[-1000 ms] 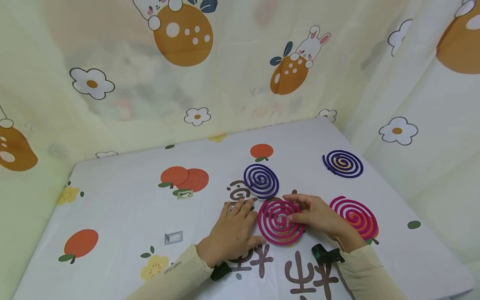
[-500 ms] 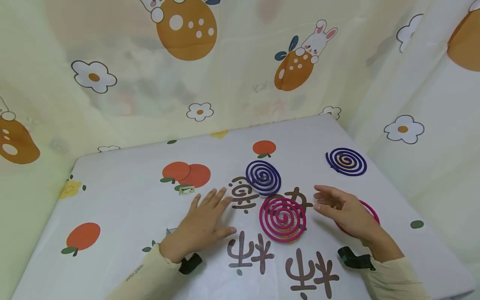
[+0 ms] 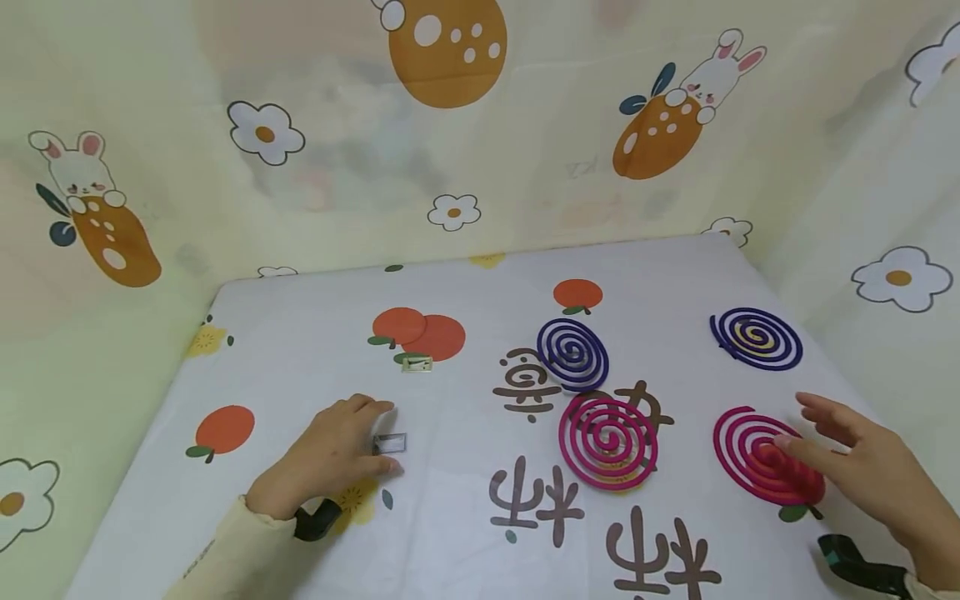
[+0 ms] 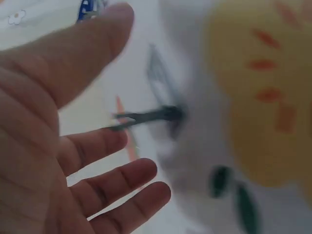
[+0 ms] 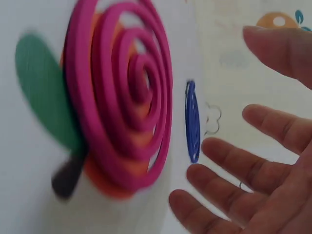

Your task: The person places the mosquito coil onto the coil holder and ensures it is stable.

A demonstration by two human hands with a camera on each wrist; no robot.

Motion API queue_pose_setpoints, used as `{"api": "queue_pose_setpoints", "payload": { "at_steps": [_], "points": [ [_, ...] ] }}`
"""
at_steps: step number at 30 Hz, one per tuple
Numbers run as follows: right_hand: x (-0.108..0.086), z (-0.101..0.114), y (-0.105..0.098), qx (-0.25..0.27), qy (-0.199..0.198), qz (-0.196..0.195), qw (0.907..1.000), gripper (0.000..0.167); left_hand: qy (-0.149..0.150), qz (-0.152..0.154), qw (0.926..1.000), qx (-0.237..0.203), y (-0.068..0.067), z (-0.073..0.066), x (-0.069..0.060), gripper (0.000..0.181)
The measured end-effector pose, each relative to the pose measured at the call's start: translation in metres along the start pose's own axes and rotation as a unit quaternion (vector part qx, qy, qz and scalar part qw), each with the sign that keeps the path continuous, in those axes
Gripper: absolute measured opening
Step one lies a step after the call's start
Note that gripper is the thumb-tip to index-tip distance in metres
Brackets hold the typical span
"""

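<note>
My left hand (image 3: pixel 326 450) is low over the table, thumb and fingers spread around a small metal coil stand (image 3: pixel 392 442). In the left wrist view the stand's upright prong (image 4: pixel 146 117) points between thumb and fingers; whether a fingertip touches it I cannot tell. My right hand (image 3: pixel 862 467) hovers with loosely extended fingers over the right pink mosquito coil (image 3: pixel 738 446), partly covering it from the head camera. The right wrist view shows this pink coil (image 5: pixel 87 97) flat on the cloth, apart from the fingers. Another pink mosquito coil (image 3: pixel 576 433) lies at the middle.
A blue mosquito coil (image 3: pixel 564 337) lies just behind the middle pink one, close to its edge. Another blue coil (image 3: pixel 720 333) lies at the back right. A second metal stand (image 3: pixel 417 364) sits farther back on the left. Printed cloth (image 3: pixel 465 517) covers the table; curtains surround it.
My right hand has let go of the middle pink coil and moved right, over the other pink coil. My left hand has left that coil's side and moved left to the near metal stand.
</note>
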State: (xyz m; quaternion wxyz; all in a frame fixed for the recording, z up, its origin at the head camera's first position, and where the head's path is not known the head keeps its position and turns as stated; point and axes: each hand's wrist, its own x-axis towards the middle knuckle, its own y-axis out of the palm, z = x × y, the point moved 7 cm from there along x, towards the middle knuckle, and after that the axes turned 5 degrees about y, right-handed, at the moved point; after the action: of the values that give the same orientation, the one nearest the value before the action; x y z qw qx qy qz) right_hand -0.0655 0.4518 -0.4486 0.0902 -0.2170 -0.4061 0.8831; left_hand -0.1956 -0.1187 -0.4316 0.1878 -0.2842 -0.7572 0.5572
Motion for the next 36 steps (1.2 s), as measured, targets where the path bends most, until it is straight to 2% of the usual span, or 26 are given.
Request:
{"api": "queue_pose_setpoints", "payload": {
  "at_steps": [2,4,10,12,15,18,23,29,36],
  "points": [
    [0.001,-0.010,-0.004,-0.008,0.015,-0.005,0.9998,0.090,-0.008,0.000,1.0000,0.001,0.003,0.004,0.000,0.065],
    [0.004,-0.011,-0.004,-0.021,0.019,0.001,0.9996,0.093,-0.028,0.000,0.9996,-0.003,0.004,0.012,-0.005,0.056],
    [0.025,0.023,0.014,-0.057,-0.025,0.025,0.9978,0.089,-0.112,0.008,0.9914,-0.066,0.001,0.038,-0.040,0.036],
    [0.030,0.033,0.019,-0.064,-0.032,0.027,0.9971,0.085,-0.123,0.007,0.9890,-0.081,0.001,0.042,-0.048,0.031],
    [0.032,0.038,0.020,-0.071,-0.030,0.030,0.9966,0.080,-0.115,0.002,0.9888,-0.095,0.002,0.042,-0.050,0.023],
    [0.030,0.036,0.016,-0.076,-0.021,0.032,0.9964,0.078,-0.106,-0.005,0.9887,-0.106,0.004,0.039,-0.046,0.019],
    [0.025,0.023,0.007,-0.082,0.000,0.033,0.9961,0.077,-0.074,-0.014,0.9906,-0.114,0.008,0.027,-0.031,0.017],
    [0.016,0.004,-0.002,-0.054,0.047,0.041,0.9966,0.073,-0.037,-0.023,0.9911,-0.126,0.014,0.010,-0.012,0.017],
    [0.004,-0.017,-0.008,-0.033,0.082,0.041,0.9953,0.066,-0.005,-0.008,0.9918,-0.128,0.022,-0.007,0.005,0.016]
  ]
}}
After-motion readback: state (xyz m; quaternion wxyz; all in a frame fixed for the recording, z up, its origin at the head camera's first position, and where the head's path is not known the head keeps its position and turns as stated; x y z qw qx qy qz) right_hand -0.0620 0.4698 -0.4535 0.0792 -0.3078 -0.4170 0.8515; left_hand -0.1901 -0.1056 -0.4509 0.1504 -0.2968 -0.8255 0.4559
